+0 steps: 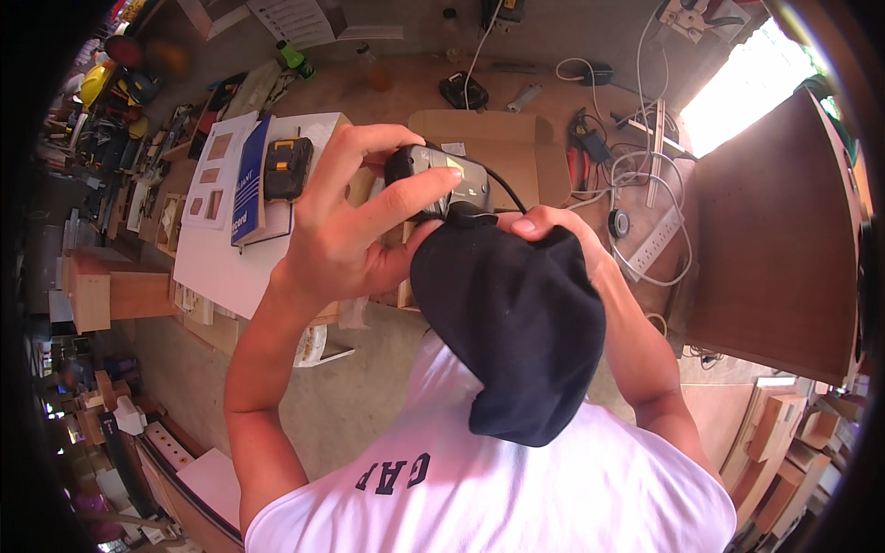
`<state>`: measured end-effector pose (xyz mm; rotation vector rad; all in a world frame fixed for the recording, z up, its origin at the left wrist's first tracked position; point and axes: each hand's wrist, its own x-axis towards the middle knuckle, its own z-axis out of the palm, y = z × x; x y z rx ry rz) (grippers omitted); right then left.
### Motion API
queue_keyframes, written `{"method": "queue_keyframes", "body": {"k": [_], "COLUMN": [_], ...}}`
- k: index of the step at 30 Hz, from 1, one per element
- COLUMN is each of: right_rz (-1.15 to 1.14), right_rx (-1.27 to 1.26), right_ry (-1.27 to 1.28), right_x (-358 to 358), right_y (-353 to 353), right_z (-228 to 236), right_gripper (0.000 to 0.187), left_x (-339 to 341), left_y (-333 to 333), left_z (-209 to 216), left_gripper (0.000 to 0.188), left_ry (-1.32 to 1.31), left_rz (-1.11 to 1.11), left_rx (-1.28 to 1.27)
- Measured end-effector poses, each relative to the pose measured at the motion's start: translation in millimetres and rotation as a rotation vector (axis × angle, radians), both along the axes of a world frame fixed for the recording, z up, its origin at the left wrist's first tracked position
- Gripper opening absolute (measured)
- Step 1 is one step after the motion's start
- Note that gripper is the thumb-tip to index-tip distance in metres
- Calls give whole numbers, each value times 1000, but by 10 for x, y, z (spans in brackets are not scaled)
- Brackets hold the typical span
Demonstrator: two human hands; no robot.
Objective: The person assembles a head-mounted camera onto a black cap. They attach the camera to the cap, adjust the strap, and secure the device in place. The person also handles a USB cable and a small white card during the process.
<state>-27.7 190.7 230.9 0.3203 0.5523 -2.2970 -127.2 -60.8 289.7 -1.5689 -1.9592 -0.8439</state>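
In front of my chest hangs a soft black cap [516, 323], held up between my two hands. At its upper edge sits a small black-and-grey device [472, 184] with a yellow label and a black cable curving off to the right. My left hand [336, 207] grips the device from the left, its forefinger on the labelled face and its thumb low by the cap. My right hand [558, 229] pinches the cap's upper right edge, thumb on top; its other fingers are hidden behind the cloth.
An open cardboard box [516, 138] lies on the bench beyond my hands. At left, a white board [217, 267] carries a blue book [247, 189] and a black-and-yellow battery pack [289, 169]. Cables surround a white power strip [656, 244] at right, beside a large brown wooden panel [774, 244].
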Motion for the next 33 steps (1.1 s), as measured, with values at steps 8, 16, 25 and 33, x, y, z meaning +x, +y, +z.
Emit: {"method": "queue_keyframes", "body": {"k": [8, 16, 25, 33], "right_rz": [-45, -29, -28, -36], "right_rx": [-322, -458, -439, -344], "right_ry": [-16, 53, 20, 52], "right_x": [-6, -32, 10, 87], "right_y": [-89, -135, -76, 97], "right_z": [-246, -303, -350, -269], "right_gripper": [28, 33, 35, 36], "left_x": [37, 114, 56, -135], "left_y": [28, 33, 98, 162], "left_z": [38, 86, 57, 237], "left_gripper": [36, 35, 34, 25], "left_ry": [-46, 104, 77, -213], "left_rz": [-3, 86, 37, -82], "left_rx": [-47, -51, -113, -354]}}
